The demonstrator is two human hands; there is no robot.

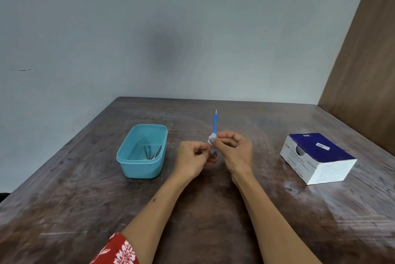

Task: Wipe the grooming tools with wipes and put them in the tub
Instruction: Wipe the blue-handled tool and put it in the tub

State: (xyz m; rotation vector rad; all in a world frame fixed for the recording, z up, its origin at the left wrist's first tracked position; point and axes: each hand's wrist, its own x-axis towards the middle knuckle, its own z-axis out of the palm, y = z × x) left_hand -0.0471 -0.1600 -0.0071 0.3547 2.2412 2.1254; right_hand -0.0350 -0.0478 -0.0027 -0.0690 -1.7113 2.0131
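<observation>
A thin blue-handled grooming tool (215, 123) with a small metal tip stands nearly upright above the table's middle. My left hand (193, 160) pinches its lower end. My right hand (234, 149) presses a small white wipe (211, 137) around the handle just above that. To the left stands the turquoise tub (130, 161), open, with tweezers (147, 151) and small scissors (157, 152) lying inside.
A blue and white box of alcohol swabs (318, 158) lies at the right on the dark wooden table (85, 199). A grey wall runs behind the table and a brown panel stands at the far right.
</observation>
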